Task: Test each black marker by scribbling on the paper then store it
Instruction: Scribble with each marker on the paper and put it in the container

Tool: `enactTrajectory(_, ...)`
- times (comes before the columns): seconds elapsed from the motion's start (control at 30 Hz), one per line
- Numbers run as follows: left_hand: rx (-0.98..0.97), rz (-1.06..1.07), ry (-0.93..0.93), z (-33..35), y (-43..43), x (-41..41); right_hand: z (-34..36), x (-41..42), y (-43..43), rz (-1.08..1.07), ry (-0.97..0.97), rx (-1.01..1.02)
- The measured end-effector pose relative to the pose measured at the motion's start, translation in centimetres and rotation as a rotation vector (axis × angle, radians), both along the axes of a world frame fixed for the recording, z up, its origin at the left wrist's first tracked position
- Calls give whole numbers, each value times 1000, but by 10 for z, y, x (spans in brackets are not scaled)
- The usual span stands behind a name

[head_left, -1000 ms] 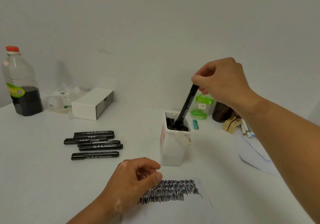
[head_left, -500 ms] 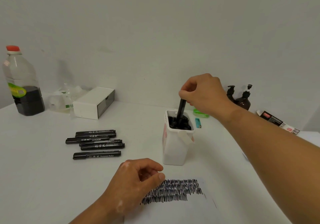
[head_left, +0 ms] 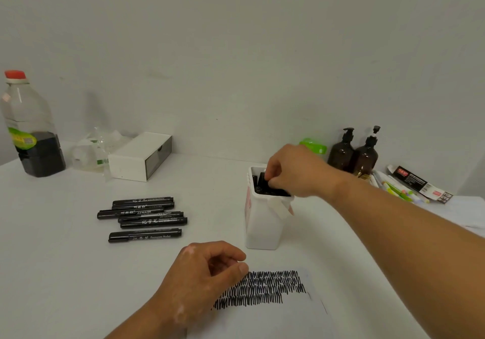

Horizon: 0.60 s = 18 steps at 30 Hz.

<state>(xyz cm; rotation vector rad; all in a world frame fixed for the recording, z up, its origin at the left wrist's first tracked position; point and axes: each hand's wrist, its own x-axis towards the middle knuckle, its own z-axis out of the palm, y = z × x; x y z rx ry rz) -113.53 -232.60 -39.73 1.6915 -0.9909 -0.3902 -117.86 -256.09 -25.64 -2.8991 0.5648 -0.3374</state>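
Down comes our right hand (head_left: 296, 170) since a moment ago, from above the cup (head_left: 262, 228) to its rim, and the marker (head_left: 265, 181) it pinches by the top end now sits nearly level with those already stored. On the table (head_left: 65, 233) the paper (head_left: 275, 317) lies nearest us, scribbled black, with our left hand (head_left: 202, 278) loosely curled, thumb resting on its edge, gripping nothing. More markers (head_left: 147, 218) lie left of the cup, untested, we judge. Each looks light, stiff and smooth; we would take one mid-barrel.
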Motion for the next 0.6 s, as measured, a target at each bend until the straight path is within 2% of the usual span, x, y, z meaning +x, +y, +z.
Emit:
enactTrajectory(0.43,14,32,-6,-4,-1,5,-6,-3,-3,-29,-52,125)
enactTrajectory(0.6,26,43,-44,-5,0,7,7,-28,-1,-66,-245,154)
